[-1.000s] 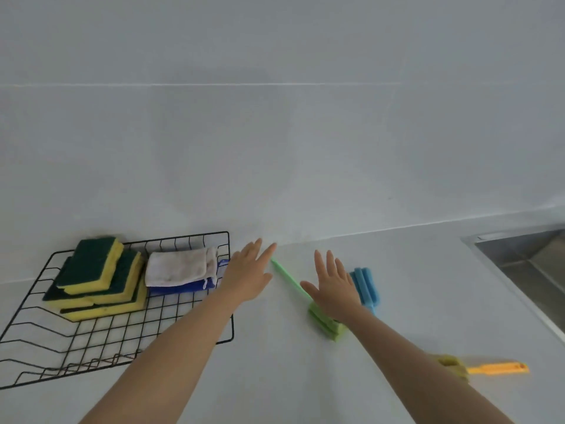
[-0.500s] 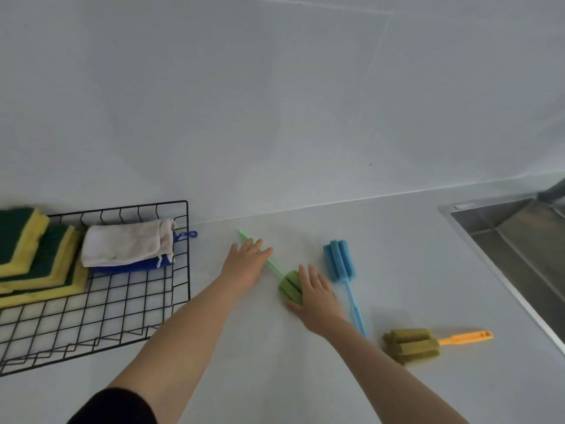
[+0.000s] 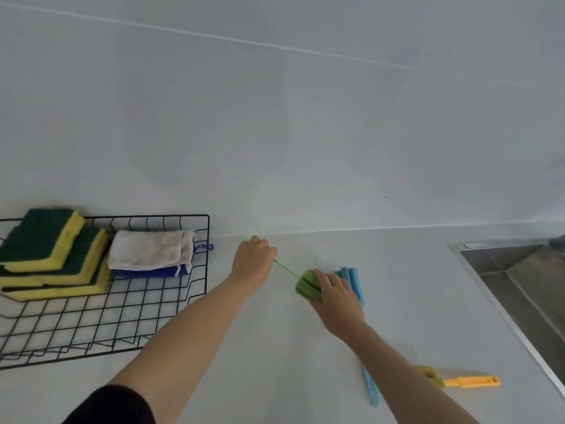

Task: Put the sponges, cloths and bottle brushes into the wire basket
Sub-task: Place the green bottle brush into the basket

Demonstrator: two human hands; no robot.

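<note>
i see the pale grey table (image 3: 275, 347) filling the lower half of the frame, with a steel sink (image 3: 526, 286) cut into it at the right edge. the black wire basket (image 3: 101, 319) sits at the lower left; in it a stack of green-and-yellow sponges (image 3: 52, 255) lies at the left, and a white cloth (image 3: 149, 249) rests on a blue cloth (image 3: 146, 273) just right of them. my left hand (image 3: 252, 260), centre frame, has its grip closed around the thin handle of the green bottle brush (image 3: 307, 284), and my right hand (image 3: 336, 296) has its grip closed over the foam head of the same brush. the blue bottle brush (image 3: 356, 283) lies on the table just right of that hand, partly hidden under my forearm. lower right, the orange bottle brush (image 3: 470, 381) lies on the table, its olive head mostly hidden by my arm.
</note>
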